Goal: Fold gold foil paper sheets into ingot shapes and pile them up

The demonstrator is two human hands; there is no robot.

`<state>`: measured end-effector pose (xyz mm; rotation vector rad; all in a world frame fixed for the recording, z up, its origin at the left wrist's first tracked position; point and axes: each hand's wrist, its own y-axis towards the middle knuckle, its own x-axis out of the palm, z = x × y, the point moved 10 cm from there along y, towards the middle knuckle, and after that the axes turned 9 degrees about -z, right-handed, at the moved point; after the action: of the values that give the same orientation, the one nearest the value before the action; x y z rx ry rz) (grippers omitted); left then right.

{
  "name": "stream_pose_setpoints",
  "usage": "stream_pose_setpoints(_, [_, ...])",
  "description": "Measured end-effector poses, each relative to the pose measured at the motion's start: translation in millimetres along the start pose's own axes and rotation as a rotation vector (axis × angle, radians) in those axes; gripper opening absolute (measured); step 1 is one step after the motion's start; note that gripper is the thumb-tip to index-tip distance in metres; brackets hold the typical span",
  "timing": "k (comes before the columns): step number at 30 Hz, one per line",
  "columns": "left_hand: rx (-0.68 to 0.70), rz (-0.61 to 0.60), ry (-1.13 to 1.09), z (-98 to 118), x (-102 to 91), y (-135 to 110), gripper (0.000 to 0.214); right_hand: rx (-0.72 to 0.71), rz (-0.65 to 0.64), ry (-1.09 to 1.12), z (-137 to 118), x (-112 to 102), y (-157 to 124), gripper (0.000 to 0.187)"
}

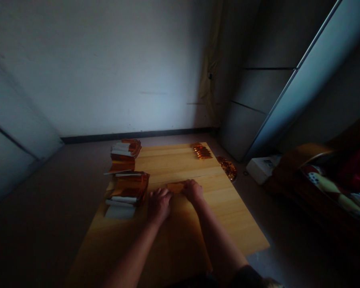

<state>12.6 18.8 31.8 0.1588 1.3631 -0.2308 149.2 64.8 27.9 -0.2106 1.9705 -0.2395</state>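
A thin, translucent orange-brown sheet [176, 187] lies on the wooden table between my two hands. At its left end my left hand [160, 203] rests low on the tabletop, its fingers bent over the sheet's edge. The opposite end is gripped by my right hand [193, 189], with the fingers curled together on it. Just left of my left hand sits a stack of amber film sheets [129, 186] with white strips along it. Behind that is a second stack of amber film and white paper [124, 150]. Dim light blurs the fingertips.
Shiny folded amber pieces [202, 151] lie at the table's far right corner. Beyond the right edge, a heap of shiny amber film [228, 168] is low by the floor. A white box [262, 168] and a wooden armchair [306, 160] stand right. A wall [123, 80] rises behind.
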Motion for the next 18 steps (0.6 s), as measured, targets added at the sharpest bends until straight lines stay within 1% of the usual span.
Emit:
stream_pose_setpoints(6, [0.001, 0.006, 0.001, 0, 0.8, 0, 0.035, -0.033, 0.029, 0.007, 10, 0, 7, 0.014])
stream_pose_setpoints(12, [0.021, 0.025, 0.009, 0, 1.6, 0, 0.034, -0.032, 0.077, 0.009, 24, -10, 5, 0.013])
stream_pose_setpoints(15, [0.013, 0.011, 0.003, 0, 1.7, 0, 0.034, -0.043, 0.086, -0.001, 26, -11, 4, 0.014])
stream_pose_setpoints(18, [-0.002, -0.004, -0.008, 1, 0.7, 0, 0.036, -0.027, 0.128, 0.015, 33, -15, 4, 0.014])
